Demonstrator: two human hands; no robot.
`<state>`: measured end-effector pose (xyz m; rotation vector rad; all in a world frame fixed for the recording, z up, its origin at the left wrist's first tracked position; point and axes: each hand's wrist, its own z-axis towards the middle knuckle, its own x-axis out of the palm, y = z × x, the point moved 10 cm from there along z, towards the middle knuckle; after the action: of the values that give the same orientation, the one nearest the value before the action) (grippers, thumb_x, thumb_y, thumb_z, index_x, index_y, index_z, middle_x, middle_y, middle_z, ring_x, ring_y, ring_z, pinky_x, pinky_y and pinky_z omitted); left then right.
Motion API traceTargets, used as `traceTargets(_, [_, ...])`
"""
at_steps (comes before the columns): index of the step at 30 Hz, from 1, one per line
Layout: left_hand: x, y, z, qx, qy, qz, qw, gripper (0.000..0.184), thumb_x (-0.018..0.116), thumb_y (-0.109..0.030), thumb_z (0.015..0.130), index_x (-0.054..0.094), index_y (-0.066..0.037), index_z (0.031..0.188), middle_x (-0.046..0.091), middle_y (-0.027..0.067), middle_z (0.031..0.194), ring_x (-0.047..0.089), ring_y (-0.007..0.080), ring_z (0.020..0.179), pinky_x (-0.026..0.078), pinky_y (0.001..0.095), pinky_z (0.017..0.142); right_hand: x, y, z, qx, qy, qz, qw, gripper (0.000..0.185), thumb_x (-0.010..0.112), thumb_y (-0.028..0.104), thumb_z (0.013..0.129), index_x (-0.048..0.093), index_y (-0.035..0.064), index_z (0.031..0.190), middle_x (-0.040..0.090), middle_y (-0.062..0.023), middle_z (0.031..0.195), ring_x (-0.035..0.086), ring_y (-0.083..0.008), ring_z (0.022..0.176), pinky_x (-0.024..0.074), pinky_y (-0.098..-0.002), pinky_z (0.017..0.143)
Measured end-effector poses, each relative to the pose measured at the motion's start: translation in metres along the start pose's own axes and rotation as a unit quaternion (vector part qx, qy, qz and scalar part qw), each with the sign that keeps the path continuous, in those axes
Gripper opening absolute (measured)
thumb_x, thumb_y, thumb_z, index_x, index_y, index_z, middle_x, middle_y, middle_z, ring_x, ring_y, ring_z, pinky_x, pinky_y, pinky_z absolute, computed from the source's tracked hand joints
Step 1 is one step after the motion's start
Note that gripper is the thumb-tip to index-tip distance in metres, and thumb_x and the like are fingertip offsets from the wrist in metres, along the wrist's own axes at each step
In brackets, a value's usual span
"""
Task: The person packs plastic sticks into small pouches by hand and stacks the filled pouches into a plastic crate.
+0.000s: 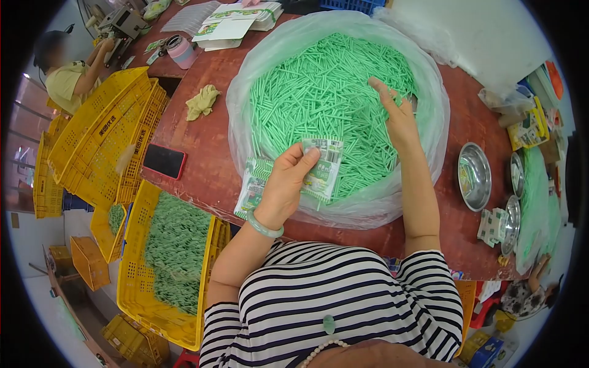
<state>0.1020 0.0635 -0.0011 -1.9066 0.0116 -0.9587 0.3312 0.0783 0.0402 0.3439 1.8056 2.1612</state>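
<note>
A large clear plastic bag (240,92) lies open on the red-brown table (202,138), full of short green sticks (319,92). My left hand (291,175), with a pale bangle at its wrist, pinches a green and white printed packet (328,168) over the bag's near edge. Another green and white packet (253,187) lies under that hand, partly covered by it. My right hand (396,113) is over the right part of the sticks, with thumb and forefinger apart; its other fingers are partly hidden, and I see nothing held in it.
A phone (164,161), a yellow cloth (202,102) and a pink cup (180,51) are on the table's left. Metal bowls (474,176) stand at the right. Yellow crates (132,300) are beside the table, one holding green packets. A co-worker (70,76) sits at the upper left.
</note>
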Motion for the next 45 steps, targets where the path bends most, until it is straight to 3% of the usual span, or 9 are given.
traceTargets(5, [0.005,0.007,0.004,-0.01,-0.018,-0.013,1.0,0.007,0.062,-0.01,0.088,0.06,-0.004,0.091,0.061,-0.003,0.08,0.052,0.0029,0.07,0.041,0.0179,0.064,0.005,0.0,0.0,0.039,0.025,0.149,0.988,0.041,0.047,0.028,0.097,0.046,-0.002,0.125,0.06,-0.0014,0.082,0.056,-0.0153,0.086,0.0403,-0.0324,0.087])
traceTargets(7, [0.006,0.008,0.006,0.015,-0.002,0.01,1.0,0.007,0.065,-0.01,0.086,0.06,-0.004,0.086,0.058,-0.0046,0.075,0.047,0.0017,0.064,0.038,0.0173,0.059,0.033,-0.005,-0.012,0.098,0.078,0.334,0.934,0.041,0.047,0.029,0.097,0.045,-0.0031,0.122,0.039,0.0056,0.06,0.044,-0.01,0.063,0.041,-0.0324,0.083])
traceTargets(8, [0.005,0.008,0.005,0.014,-0.007,0.011,1.0,0.007,0.065,-0.01,0.086,0.06,-0.004,0.086,0.058,-0.0046,0.075,0.047,0.0017,0.064,0.038,0.0173,0.059,0.043,0.001,-0.019,0.119,0.071,0.277,0.951,0.044,0.045,0.032,0.097,0.042,-0.0048,0.122,0.03,0.0063,0.058,0.035,-0.0079,0.059,0.0407,-0.0324,0.081])
traceTargets(11, [0.0,-0.011,0.001,0.082,-0.014,0.169,0.982,0.008,0.067,-0.009,0.084,0.063,-0.002,0.08,0.055,-0.0045,0.067,0.042,0.0023,0.06,0.036,0.02,0.053,0.067,0.0,-0.029,0.161,0.112,0.326,0.925,0.044,0.043,0.034,0.098,0.045,-0.0058,0.118,0.03,0.0054,0.058,0.037,-0.0091,0.06,0.0402,-0.0321,0.081])
traceTargets(13, [-0.004,-0.021,-0.001,0.147,-0.034,0.246,0.958,0.009,0.066,-0.009,0.084,0.064,-0.001,0.081,0.055,-0.0028,0.066,0.044,0.0036,0.06,0.036,0.021,0.053,0.073,0.005,-0.032,0.156,0.117,0.323,0.926,0.045,0.041,0.035,0.098,0.048,-0.0055,0.116,0.045,0.0024,0.061,0.045,-0.0126,0.066,0.0398,-0.0339,0.084])
traceTargets(16, [-0.001,-0.037,-0.01,0.22,-0.047,0.359,0.906,0.01,0.066,-0.01,0.084,0.066,0.001,0.082,0.056,0.0004,0.065,0.046,0.0062,0.06,0.037,0.0227,0.054,0.08,0.024,-0.033,0.121,0.114,0.243,0.956,0.053,0.034,0.042,0.099,0.054,-0.0039,0.113,0.067,-0.0134,0.097,0.052,-0.0158,0.085,0.0358,-0.033,0.087])
traceTargets(22, [-0.01,-0.033,-0.008,0.205,-0.034,0.375,0.903,0.011,0.066,-0.01,0.084,0.066,0.001,0.083,0.056,0.0021,0.064,0.047,0.0075,0.059,0.037,0.0234,0.053,0.107,0.047,-0.04,0.049,0.2,0.183,0.961,0.05,0.034,0.043,0.099,0.057,0.001,0.114,0.067,-0.015,0.1,0.054,-0.0183,0.103,0.034,-0.0369,0.094])
traceTargets(29, [-0.02,-0.03,-0.007,0.176,-0.045,0.276,0.944,0.01,0.065,-0.009,0.084,0.065,0.001,0.083,0.055,0.0,0.063,0.045,0.0055,0.058,0.037,0.0224,0.052,0.122,0.046,-0.047,0.061,0.237,0.147,0.958,0.051,0.036,0.045,0.098,0.059,0.0011,0.113,0.068,-0.0149,0.096,0.055,-0.017,0.1,0.0352,-0.0361,0.094])
traceTargets(45, [-0.016,-0.04,-0.02,0.234,-0.019,0.356,0.904,0.014,0.062,-0.011,0.087,0.064,0.002,0.087,0.06,0.0068,0.075,0.054,0.0139,0.067,0.042,0.0263,0.059,0.145,0.066,-0.049,0.006,0.263,0.1,0.959,0.049,0.039,0.041,0.097,0.062,0.0,0.109,0.068,-0.0135,0.094,0.059,-0.0199,0.098,0.0371,-0.0394,0.096])
